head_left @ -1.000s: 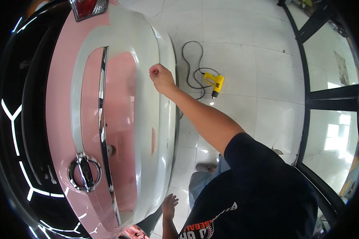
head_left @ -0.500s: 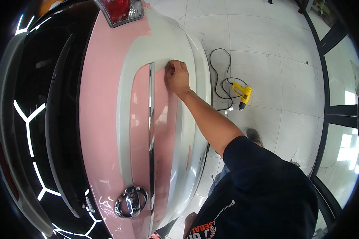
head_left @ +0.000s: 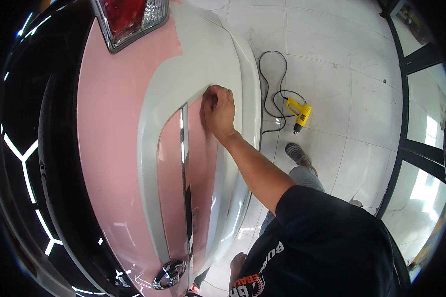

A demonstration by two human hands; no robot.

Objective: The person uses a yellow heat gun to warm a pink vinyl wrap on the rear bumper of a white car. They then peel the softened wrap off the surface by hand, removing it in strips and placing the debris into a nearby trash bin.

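Observation:
A car's rear stands at the left, its whitish body partly covered by smooth pink film. My right hand reaches to the upper end of the recessed pink panel, beside a chrome strip. Its thumb and fingers are pinched together against the surface where pink meets white. The fingertips are turned away, so what they hold, if anything, is hidden. My left hand hangs low near my shirt, away from the car; its fingers are mostly out of sight.
A yellow heat gun lies on the tiled floor with its black cord looped beside it. Above the panel is a red tail light; a chrome badge sits lower down. Dark-framed glass doors line the right side.
The car looks larger and has shifted in the view. My right hand stays at the panel's upper corner, fingers still pinched. More of my leg and shoe shows by the heat gun.

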